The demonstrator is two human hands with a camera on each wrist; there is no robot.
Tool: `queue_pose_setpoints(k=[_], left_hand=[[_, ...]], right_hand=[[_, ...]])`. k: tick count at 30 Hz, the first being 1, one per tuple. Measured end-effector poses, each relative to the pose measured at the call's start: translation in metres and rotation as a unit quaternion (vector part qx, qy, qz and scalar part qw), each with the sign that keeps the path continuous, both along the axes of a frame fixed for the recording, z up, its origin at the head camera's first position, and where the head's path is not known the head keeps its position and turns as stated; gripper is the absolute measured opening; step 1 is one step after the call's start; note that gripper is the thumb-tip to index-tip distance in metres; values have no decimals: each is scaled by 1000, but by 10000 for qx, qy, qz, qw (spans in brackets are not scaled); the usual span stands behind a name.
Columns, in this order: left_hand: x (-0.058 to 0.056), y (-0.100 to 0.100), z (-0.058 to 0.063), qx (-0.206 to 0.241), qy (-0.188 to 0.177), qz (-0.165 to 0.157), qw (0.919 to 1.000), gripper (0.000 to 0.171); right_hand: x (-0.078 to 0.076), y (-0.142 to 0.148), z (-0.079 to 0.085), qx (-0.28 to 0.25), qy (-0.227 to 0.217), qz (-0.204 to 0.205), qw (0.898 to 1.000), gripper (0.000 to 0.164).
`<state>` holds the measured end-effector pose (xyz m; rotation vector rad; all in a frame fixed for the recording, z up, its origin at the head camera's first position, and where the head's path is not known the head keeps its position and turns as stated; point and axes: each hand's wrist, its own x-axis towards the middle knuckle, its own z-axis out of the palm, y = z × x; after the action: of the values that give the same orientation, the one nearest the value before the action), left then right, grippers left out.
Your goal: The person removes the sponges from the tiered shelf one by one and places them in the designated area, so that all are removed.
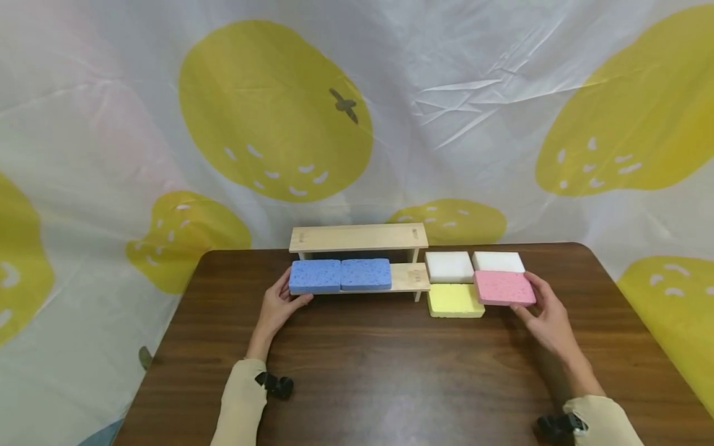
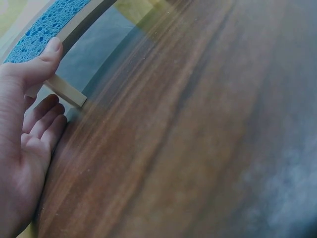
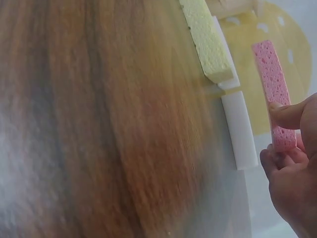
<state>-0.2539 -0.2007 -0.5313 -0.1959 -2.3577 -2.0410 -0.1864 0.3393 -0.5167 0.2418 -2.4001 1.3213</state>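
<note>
My right hand (image 1: 549, 322) pinches the pink sponge (image 1: 504, 288) at its right end, thumb on the near edge; the wrist view shows it held up, apart from the yellow sponge (image 1: 454, 301) and the 2 white blocks. My left hand (image 1: 279, 313) grips the end of the left blue sponge (image 1: 315, 277), thumb at its front (the wrist view hides some of my fingers).

I judge this to be partway along. The 2 blue sponges lie in a row on the lower board (image 1: 409, 277), the right blue sponge (image 1: 365, 274) seemingly touching its neighbour, and bare wood shows past them. Off the board are 4 pieces: pink in my grip, yellow on the table (image 1: 418, 371), the left white block (image 1: 449, 267) just behind yellow, and the right white block (image 1: 499, 261) partly hidden by pink. The upper board (image 1: 357, 238) stands higher, behind the blue row.

The table is dark brown with streaked grain, rounded far corners and a soft sheen near me. Behind it hangs a pale, creased cloth (image 1: 418, 155) printed with big yellow fruit (image 1: 273, 111).
</note>
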Motion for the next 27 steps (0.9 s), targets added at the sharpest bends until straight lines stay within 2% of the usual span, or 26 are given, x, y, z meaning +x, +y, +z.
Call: queue_pose_setpoints(k=[13,22,27], left_hand=[[1,0,2,-34,-142,13,9999,89],[0,1,3,-126,-159,6,9998,88],[-6,-1,-13,-18,-102,43,9999,88]], right_hand=[[4,17,-4,14,-446,-303,9985,72],[6,24,-9,253,-869,-345,9953,72],[6,28,-15,261,-847,-297,9956,72]])
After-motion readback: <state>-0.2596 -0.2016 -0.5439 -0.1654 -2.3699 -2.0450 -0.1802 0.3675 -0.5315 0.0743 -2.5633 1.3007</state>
